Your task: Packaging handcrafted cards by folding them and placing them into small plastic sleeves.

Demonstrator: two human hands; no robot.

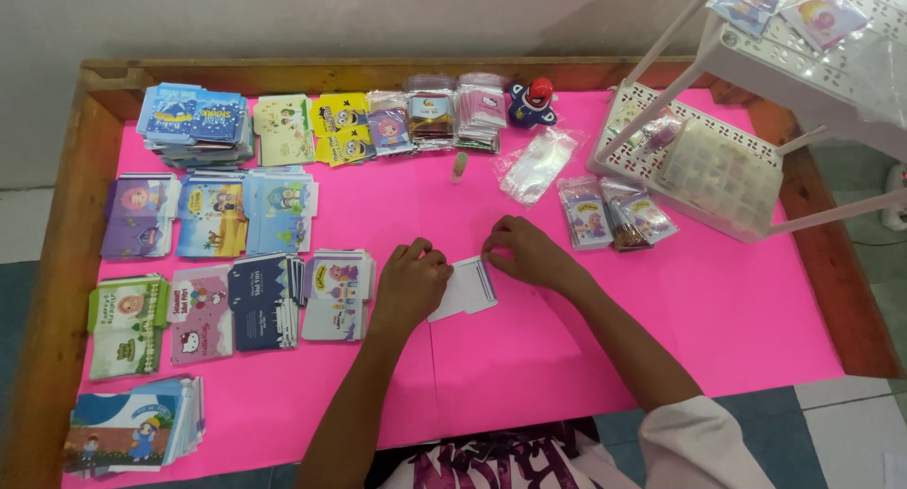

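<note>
- Left hand (408,279) curled, fingers pinching the left edge of a small white envelope (467,289) at table centre — right hand (529,253) grips its top corner, at one o'clock.
- Step, seemingly, folding or readying it; next calls for a steady two-handed hold.
- Stacked printed envelopes (265,300) lie at nine o'clock; clear sleeve (537,166) and white rack (699,168) beyond, on the pink tabletop (529,357).

One head camera looks steeply down, fairly near, at the pink table (718,328).
</note>
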